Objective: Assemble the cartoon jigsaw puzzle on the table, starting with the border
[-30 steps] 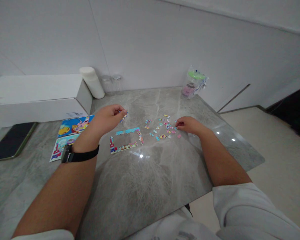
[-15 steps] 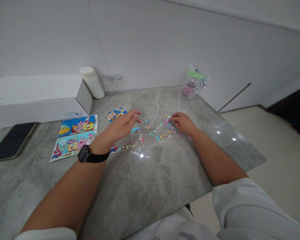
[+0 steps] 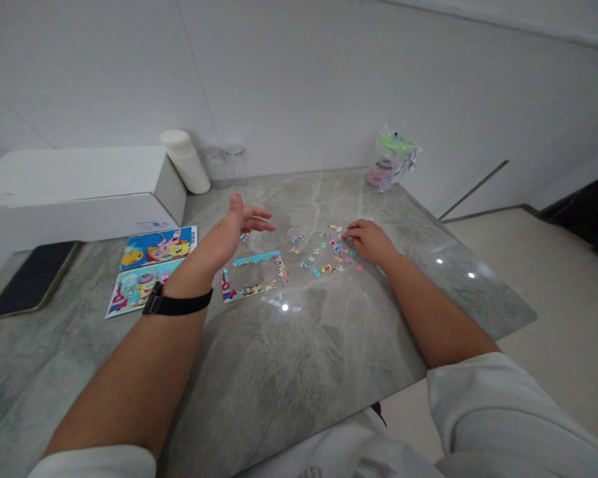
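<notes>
Over the stone tabletop my left hand hovers with its fingers spread and thumb raised, holding nothing. Beneath and to the right of its wrist lies a rectangular puzzle border, joined along its sides with the middle unfilled. To the right, loose colourful puzzle pieces are scattered. My right hand is at their right edge, its thumb and fingertips pinched low on a small puzzle piece, mostly hidden by the fingers. A second pile of puzzle pieces is largely hidden behind my left hand.
Two cartoon picture cards lie left of the border, beside a dark phone. Behind stand a white box, a white bottle, glass jars and a plastic-wrapped cup with green lid. The table's right edge slopes away.
My left hand has moved left and up, its thumb lifting, uncovering the puzzle border and covering more of the pile. My right hand stays nearly in place among the pieces. The view shifted slightly.
</notes>
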The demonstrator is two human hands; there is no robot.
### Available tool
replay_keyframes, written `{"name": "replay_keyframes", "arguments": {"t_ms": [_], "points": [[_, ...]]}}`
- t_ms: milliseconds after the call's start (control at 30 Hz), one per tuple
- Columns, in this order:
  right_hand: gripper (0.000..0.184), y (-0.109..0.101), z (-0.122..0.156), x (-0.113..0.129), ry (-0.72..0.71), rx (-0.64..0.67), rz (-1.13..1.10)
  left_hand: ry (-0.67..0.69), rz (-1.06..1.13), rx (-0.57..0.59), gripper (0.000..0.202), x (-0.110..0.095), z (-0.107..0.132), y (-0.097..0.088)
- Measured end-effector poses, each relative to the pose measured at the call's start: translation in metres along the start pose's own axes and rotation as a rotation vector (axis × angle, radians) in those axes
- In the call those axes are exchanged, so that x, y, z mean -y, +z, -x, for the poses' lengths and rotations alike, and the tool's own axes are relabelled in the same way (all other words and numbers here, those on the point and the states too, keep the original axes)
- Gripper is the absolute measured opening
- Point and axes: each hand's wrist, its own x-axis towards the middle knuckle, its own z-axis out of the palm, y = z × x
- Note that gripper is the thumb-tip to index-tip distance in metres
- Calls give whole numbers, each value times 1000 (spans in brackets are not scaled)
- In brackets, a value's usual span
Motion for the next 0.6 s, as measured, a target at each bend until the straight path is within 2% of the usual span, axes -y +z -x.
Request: {"name": "replay_keyframes", "arguments": {"t_ms": [233, 433, 600], "points": [[49, 3, 0, -5, 18, -27, -1, -26, -58, 21, 101, 0, 1, 4], [47, 0, -1, -6, 43, 7, -9, -6, -77, 61, 102, 3, 3, 12], [42, -9, -1, 13, 60, -9, -18, 24, -58, 115, 95, 12, 3, 21]]}}
